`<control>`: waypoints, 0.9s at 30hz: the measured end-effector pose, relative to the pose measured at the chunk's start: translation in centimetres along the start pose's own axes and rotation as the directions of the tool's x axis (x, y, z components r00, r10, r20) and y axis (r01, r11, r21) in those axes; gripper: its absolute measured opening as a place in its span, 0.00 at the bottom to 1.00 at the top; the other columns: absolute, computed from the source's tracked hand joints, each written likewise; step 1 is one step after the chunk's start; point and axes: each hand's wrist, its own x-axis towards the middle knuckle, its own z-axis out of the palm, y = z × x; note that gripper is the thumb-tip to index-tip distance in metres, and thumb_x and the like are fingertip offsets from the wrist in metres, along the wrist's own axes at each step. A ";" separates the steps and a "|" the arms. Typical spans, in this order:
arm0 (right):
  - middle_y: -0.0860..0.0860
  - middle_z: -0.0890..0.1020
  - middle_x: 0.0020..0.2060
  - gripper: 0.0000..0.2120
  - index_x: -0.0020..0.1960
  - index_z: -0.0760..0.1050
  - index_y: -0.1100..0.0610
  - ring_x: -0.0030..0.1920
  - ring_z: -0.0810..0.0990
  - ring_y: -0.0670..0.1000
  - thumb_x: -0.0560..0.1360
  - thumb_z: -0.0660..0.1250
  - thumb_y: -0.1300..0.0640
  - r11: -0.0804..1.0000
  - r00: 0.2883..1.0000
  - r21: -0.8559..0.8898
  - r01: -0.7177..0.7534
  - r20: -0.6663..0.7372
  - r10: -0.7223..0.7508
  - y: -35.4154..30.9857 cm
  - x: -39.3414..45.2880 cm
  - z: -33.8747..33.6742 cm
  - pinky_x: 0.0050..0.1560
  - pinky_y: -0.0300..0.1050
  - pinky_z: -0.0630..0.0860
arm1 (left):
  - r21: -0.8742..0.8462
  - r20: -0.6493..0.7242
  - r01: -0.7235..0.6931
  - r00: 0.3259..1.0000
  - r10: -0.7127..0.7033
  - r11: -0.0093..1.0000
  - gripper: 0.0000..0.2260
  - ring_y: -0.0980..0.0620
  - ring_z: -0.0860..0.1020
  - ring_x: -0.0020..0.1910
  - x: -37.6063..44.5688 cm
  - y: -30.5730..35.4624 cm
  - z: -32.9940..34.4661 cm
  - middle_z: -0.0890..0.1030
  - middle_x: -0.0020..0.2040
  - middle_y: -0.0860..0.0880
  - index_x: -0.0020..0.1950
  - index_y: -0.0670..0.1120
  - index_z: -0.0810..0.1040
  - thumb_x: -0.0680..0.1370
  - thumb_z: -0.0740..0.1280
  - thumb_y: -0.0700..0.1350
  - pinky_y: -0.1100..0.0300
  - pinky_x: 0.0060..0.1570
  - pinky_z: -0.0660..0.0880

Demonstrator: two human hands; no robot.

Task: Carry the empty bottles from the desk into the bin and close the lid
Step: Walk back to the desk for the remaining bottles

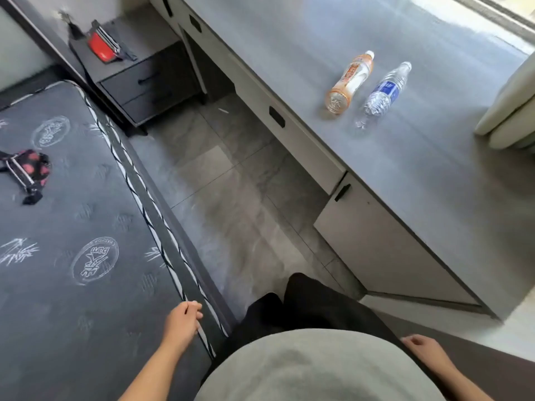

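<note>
A narrow bedroom aisle of grey marbled floor tiles [231, 215] runs up the middle of the frame, hemmed on the left by a dark grey patterned mattress [72, 227] and on the right by a long grey-topped desk with pale drawer fronts [434, 175]. At the upper left stands a dark two-drawer nightstand [144, 82]. Low in the frame, the left hand [182, 319] hangs over the mattress edge with fingers loosely curled and nothing in them; the right hand [425, 348], at the lower right, is likewise loosely curled and empty. On the desk in the upper right lie the two task items side by side, well beyond both hands: a clear plastic bottle with an orange label and white cap [350, 82], and just right of it a clear crinkled plastic bottle with a blue label [385, 91]. No bin shows anywhere in view. The task looks barely begun, at the approach. The next move calls for stepping forward up the aisle, which is open and unobstructed, and reaching over the desk's front edge for the bottles.
</note>
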 end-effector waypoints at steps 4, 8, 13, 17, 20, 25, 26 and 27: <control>0.63 0.83 0.52 0.09 0.46 0.82 0.67 0.56 0.79 0.58 0.76 0.65 0.63 0.997 0.999 0.064 -0.046 -0.009 0.047 -3.2 0.9 0.2 0.52 0.46 0.70 | 0.064 0.051 -0.011 0.999 0.008 0.998 0.09 0.48 0.68 0.28 4.1 4.5 0.3 0.75 0.35 0.44 0.43 0.39 0.76 0.78 0.57 0.37 0.60 0.29 0.66; 0.61 0.80 0.31 0.15 0.32 0.76 0.64 0.32 0.74 0.54 0.77 0.62 0.64 0.983 0.998 0.181 -0.018 -0.051 0.027 -8.5 3.7 -0.7 0.32 0.43 0.66 | 0.071 0.074 -0.011 0.997 0.006 0.997 0.09 0.49 0.68 0.27 6.8 7.6 0.8 0.74 0.33 0.45 0.41 0.40 0.75 0.78 0.58 0.38 0.61 0.28 0.65; 0.56 0.74 0.29 0.10 0.39 0.74 0.63 0.27 0.69 0.52 0.78 0.60 0.66 0.921 0.999 0.389 0.035 -0.029 -0.025 -16.5 7.4 -2.4 0.25 0.38 0.67 | 0.062 0.054 0.021 0.998 -0.024 0.998 0.12 0.50 0.66 0.25 9.3 10.6 0.5 0.72 0.29 0.43 0.35 0.39 0.74 0.78 0.58 0.36 0.61 0.28 0.62; 0.56 0.77 0.32 0.07 0.43 0.76 0.63 0.30 0.73 0.52 0.78 0.61 0.63 0.896 0.997 0.438 0.072 -0.036 -0.062 -20.7 8.6 -2.9 0.32 0.43 0.68 | 0.072 0.050 0.035 0.998 -0.038 0.997 0.12 0.51 0.65 0.25 11.0 13.2 -0.2 0.71 0.28 0.43 0.34 0.38 0.73 0.77 0.59 0.34 0.61 0.27 0.61; 0.55 0.78 0.32 0.08 0.42 0.77 0.61 0.29 0.74 0.51 0.77 0.62 0.62 0.898 0.998 0.435 0.056 -0.033 -0.047 -22.1 9.1 -2.8 0.30 0.41 0.68 | 0.096 0.066 0.007 0.998 -0.013 0.995 0.10 0.51 0.65 0.23 13.0 16.3 -0.5 0.72 0.27 0.42 0.35 0.38 0.74 0.77 0.61 0.34 0.64 0.23 0.62; 0.56 0.79 0.30 0.09 0.38 0.76 0.62 0.28 0.74 0.52 0.76 0.63 0.65 0.897 0.995 0.441 -0.032 -0.070 0.069 -22.5 8.4 -1.6 0.30 0.42 0.68 | 0.219 0.188 -0.109 0.980 0.067 0.970 0.10 0.50 0.66 0.24 18.1 23.8 -0.1 0.72 0.27 0.44 0.36 0.38 0.75 0.76 0.60 0.35 0.62 0.24 0.63; 0.57 0.79 0.30 0.09 0.38 0.76 0.62 0.28 0.74 0.52 0.76 0.63 0.65 0.892 0.991 0.449 -0.056 -0.081 0.103 -22.5 8.2 -1.2 0.30 0.42 0.68 | 0.251 0.217 -0.153 0.971 0.098 0.956 0.10 0.49 0.66 0.25 19.1 25.6 0.3 0.73 0.28 0.44 0.36 0.38 0.75 0.77 0.60 0.35 0.61 0.26 0.64; 0.57 0.79 0.30 0.10 0.37 0.76 0.62 0.28 0.74 0.52 0.76 0.63 0.65 0.886 0.987 0.458 -0.077 -0.088 0.131 -22.5 8.0 -0.8 0.29 0.42 0.68 | 0.276 0.250 -0.200 0.959 0.131 0.940 0.10 0.48 0.67 0.26 20.0 27.4 0.7 0.74 0.29 0.44 0.36 0.39 0.75 0.77 0.60 0.36 0.59 0.28 0.65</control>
